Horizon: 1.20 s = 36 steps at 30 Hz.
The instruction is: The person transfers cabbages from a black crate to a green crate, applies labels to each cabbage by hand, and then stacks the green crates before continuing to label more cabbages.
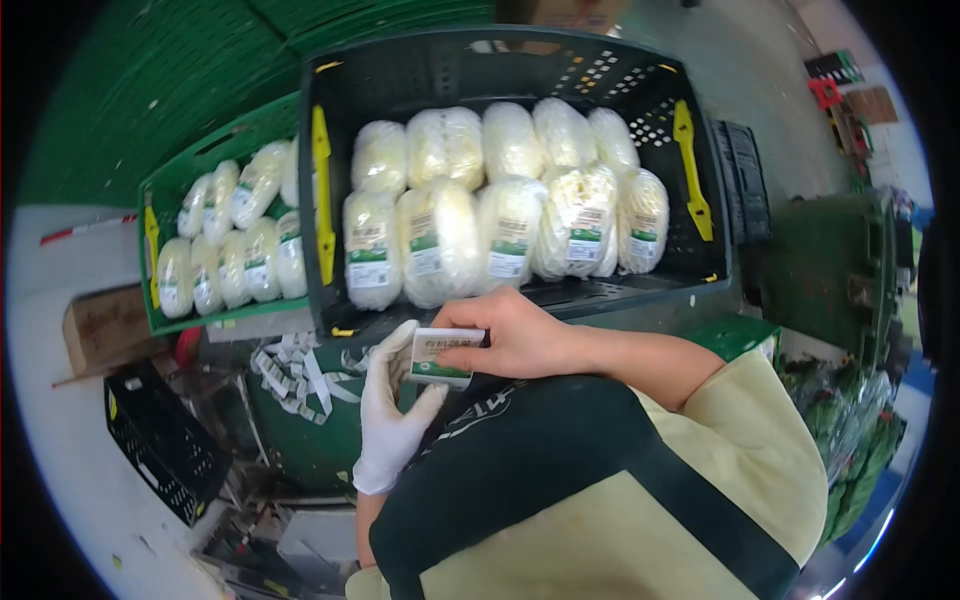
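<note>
My left hand (391, 418), in a white glove, is curled round the left edge of a small stack of printed labels (428, 347) with a white and green face. My bare right hand (515, 332) grips the same stack from the right, thumb pressed on its face and fingers behind the top edge. Just beyond my hands stands a dark crate (330, 80) with yellow handles. Two rows of plastic-wrapped napa cabbages (440, 245) lie in it. Labels with green bands show on the front row; the back row shows none from here.
A green crate (148, 215) at the left holds more wrapped cabbages with labels. Strips of label backing (300, 380) lie in a heap left of my hands. An empty black crate (165, 440) leans at the lower left, and a green bin (830, 265) stands at the right.
</note>
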Each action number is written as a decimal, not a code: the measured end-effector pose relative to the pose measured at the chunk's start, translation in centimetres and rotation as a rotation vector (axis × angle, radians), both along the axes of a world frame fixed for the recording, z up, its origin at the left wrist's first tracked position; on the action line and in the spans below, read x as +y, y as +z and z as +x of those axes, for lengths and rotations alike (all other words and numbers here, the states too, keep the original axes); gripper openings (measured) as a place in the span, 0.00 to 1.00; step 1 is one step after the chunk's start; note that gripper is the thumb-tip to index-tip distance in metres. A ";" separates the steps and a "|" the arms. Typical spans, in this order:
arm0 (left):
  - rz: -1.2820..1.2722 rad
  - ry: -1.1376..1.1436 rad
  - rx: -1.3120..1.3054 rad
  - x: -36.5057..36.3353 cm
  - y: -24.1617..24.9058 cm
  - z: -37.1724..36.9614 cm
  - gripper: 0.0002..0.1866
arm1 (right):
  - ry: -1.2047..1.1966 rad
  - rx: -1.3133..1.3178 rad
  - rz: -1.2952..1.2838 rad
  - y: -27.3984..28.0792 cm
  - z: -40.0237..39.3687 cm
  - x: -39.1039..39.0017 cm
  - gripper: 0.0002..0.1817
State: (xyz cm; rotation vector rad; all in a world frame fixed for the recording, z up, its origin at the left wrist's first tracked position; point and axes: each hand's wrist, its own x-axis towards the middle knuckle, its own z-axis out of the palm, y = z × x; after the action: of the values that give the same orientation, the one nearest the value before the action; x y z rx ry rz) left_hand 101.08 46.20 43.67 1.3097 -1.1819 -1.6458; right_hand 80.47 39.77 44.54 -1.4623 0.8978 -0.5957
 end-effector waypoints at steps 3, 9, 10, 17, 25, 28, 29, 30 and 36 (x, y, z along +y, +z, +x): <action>0.017 0.160 -0.008 -0.3 0.5 0.7 0.30 | 0.100 0.031 -0.049 -1.4 2.2 -0.6 0.12; -0.038 0.452 0.014 1.6 -0.3 5.3 0.18 | 0.269 0.017 0.026 -0.6 7.2 -2.0 0.13; -0.045 0.502 0.010 1.8 -0.5 6.7 0.17 | 0.248 0.007 0.056 -0.8 8.3 -2.0 0.14; -0.119 0.573 0.172 1.3 -2.8 20.6 0.08 | 0.190 0.020 -0.026 -0.7 22.6 -2.3 0.11; 0.064 0.603 0.366 0.4 -6.3 30.5 0.11 | 0.226 0.077 0.213 -5.6 34.4 -1.7 0.05; 0.107 0.600 0.442 0.8 -10.6 34.4 0.09 | 0.256 0.082 0.067 -5.5 35.2 -2.0 0.08; 0.112 0.647 0.315 0.8 -12.7 35.7 0.06 | 0.255 0.124 0.048 -5.7 35.0 -2.2 0.08; 0.081 0.674 0.129 0.7 -14.4 36.8 0.03 | 0.252 0.167 0.032 -5.9 34.5 -2.4 0.08; 0.273 0.684 0.348 0.7 -20.7 40.9 0.10 | 0.073 0.390 0.180 -7.0 30.4 -2.3 0.08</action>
State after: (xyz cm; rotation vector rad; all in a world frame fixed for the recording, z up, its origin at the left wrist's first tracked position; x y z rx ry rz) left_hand 141.99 46.86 22.93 1.3197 -0.2518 -1.4518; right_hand 110.89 37.43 37.54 -1.4634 1.1623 -0.1685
